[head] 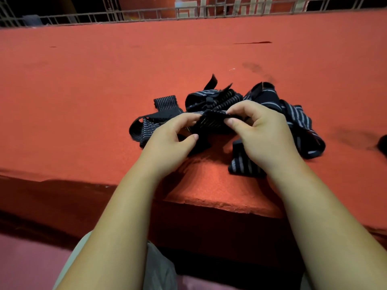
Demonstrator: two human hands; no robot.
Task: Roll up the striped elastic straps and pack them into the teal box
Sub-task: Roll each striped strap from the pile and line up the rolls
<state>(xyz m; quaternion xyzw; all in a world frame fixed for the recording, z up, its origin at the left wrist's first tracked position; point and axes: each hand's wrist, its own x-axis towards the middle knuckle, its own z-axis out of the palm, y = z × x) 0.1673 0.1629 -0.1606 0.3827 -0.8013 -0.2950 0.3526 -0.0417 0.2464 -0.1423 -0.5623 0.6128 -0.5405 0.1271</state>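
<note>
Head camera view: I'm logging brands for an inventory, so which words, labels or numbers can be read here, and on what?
No readable text anywhere.
striped straps: only pale stripes, no label or tag showing.
red panel behind the railing: pale blocky shapes, cut off at the top edge; cannot tell whether they are writing.
red table cover: no print.

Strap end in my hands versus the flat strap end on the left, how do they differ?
The held strap end is pinched by the left hand and right hand; the flat strap end lies untouched. The held strap end is bent over the pile; the flat one is spread on the red cloth. Both are dark with thin pale stripes.
</note>
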